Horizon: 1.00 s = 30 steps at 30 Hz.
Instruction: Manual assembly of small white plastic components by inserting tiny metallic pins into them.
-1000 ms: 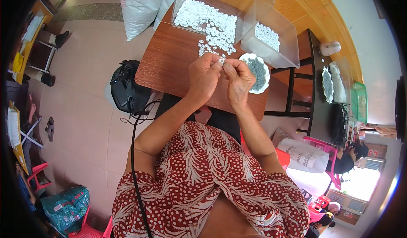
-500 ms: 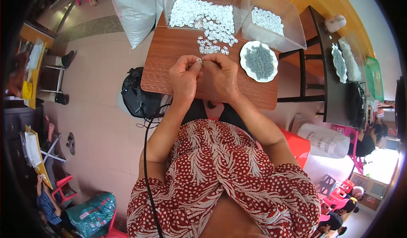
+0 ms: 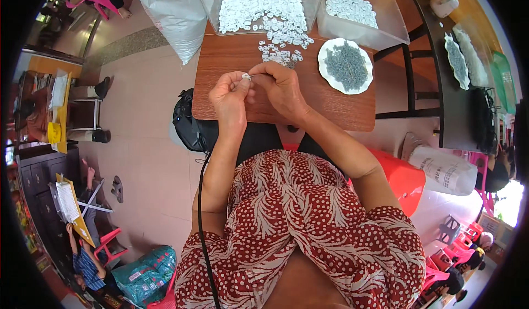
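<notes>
My left hand (image 3: 230, 101) is closed in a pinch on a small white plastic piece (image 3: 246, 76), held above the brown table. Beside it, my right hand (image 3: 282, 93) pinches a thin grey pin (image 3: 252, 76), whose tip meets or nearly meets the white piece; contact is too small to make out. Loose white pieces (image 3: 275, 54) with holes lie on the table just beyond my hands. They spill from a clear bin (image 3: 219, 27) full of the same pieces. To the right of my hands, a white scalloped plate (image 3: 324, 81) carries a heap of small grey pins (image 3: 347, 66).
A second clear bin (image 3: 361, 35) of white pieces stands at the table's (image 3: 336, 113) far right. A white sack (image 3: 175, 20) is beyond the left edge, a black bag (image 3: 187, 124) below it. A dark side table (image 3: 468, 122) stands right. Other people sit at both sides.
My hands have moved left over the table. My right fingers have drawn slightly back from the left ones, showing the thin pin between them. The whole view has shifted a little.
</notes>
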Each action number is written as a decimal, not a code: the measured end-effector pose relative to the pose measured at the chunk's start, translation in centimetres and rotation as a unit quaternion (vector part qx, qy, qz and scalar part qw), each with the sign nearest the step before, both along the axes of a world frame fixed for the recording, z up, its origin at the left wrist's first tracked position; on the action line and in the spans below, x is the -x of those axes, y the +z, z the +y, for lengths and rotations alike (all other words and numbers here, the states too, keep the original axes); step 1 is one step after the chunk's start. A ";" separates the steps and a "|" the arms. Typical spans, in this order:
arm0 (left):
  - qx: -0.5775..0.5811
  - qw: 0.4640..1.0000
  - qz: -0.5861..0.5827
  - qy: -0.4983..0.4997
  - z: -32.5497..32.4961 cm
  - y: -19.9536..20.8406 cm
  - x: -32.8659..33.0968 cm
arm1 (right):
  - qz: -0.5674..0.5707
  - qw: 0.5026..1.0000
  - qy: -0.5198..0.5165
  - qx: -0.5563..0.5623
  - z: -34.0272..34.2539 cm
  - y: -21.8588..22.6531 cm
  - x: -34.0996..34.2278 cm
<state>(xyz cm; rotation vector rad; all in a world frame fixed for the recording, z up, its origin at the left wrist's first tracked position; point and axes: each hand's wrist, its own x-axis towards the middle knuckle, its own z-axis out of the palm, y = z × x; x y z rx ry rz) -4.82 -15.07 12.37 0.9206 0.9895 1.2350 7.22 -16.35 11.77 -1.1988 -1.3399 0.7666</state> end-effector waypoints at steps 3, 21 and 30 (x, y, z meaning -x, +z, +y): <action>0.009 1.000 -0.001 0.001 0.1 0.2 0.0 | 0.093 0.995 0.016 0.035 0.2 -0.1 0.2; -0.012 0.998 0.053 -0.005 -0.2 -2.0 -2.6 | -0.080 0.994 -0.066 -0.043 -0.1 -2.1 -1.5; 0.104 0.994 0.003 -0.037 1.0 -1.7 -2.2 | 0.034 0.994 0.014 0.103 0.2 -1.4 -3.0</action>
